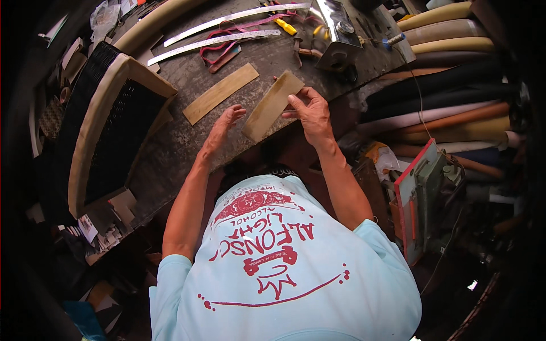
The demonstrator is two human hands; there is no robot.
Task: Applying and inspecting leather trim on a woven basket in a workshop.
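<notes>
The right hand (311, 116) pinches a thin, pale brown strip (272, 108) at its upper right end, thumb on the upper face and fingers curled beside and under the right long side. The left hand (224, 128) is open and holds nothing; its fingers are loosely bent and point up and to the right, just short of the strip's left long side. The strip lies between the two hands, near the table's near edge, its long axis slanting from the right hand down and left toward that edge. The left hand is thus the nearer one to the strip's lower end. Whether that end rests on the table (176, 150) or hangs just above it is hard to tell from overhead.

Both forearms reach forward from the body, the right wrist bent inward over the near edge, the left forearm leaning right across it.

Beyond the left hand, a second strip (222, 94) lies flat, roughly parallel to the first and apart from it. Toward the far edge lie two metal rulers, a red strap (210, 54) and a yellow-handled tool (285, 26). A metal box (339, 42) stands toward the right edge; a black-panelled frame (122, 125) stands at the left. Rolls (443, 85) are stacked off the table's right side.
</notes>
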